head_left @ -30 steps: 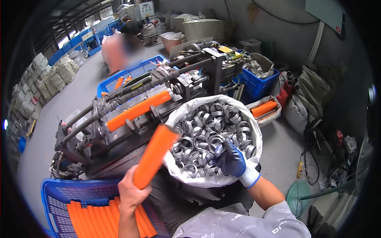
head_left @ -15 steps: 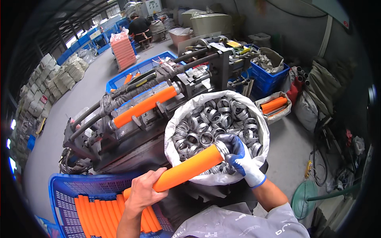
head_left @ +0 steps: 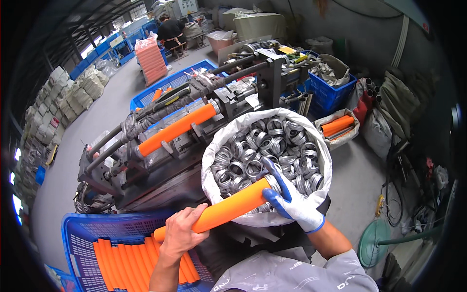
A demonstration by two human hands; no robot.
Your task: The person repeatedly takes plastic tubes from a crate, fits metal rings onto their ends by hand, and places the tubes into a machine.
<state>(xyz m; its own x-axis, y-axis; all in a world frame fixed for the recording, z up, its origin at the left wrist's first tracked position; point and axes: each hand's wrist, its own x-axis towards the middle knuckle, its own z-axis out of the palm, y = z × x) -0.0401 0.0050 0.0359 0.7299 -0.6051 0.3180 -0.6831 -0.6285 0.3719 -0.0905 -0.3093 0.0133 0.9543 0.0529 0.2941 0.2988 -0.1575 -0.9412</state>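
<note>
My left hand (head_left: 186, 228), bare, is closed around an orange tube (head_left: 231, 208) held at a slant in front of me. At its upper right end a silvery metal ring (head_left: 273, 183) sits at the tube's mouth. My right hand (head_left: 290, 199), in a white and blue glove, is at that end with thumb and fingers spread; the thumb lies by the tube's rim and the palm side faces the ring. Whether the palm presses on it is hard to tell. Beneath the hand stands a white sack (head_left: 210, 170) filled with similar metal rings (head_left: 253, 168).
At lower left, a blue crate (head_left: 73, 243) holds several orange tubes (head_left: 126, 265). A machine (head_left: 170, 151) carries another orange tube (head_left: 180, 127). Right of the sack are a small bag with orange pieces (head_left: 336, 127) and a green round stand (head_left: 373, 243). Another person (head_left: 171, 31) sits far off.
My right hand's fingers have spread from around the metal ring, the index now raised. The tube has shifted slightly down and left at its ring end, still in my left hand.
</note>
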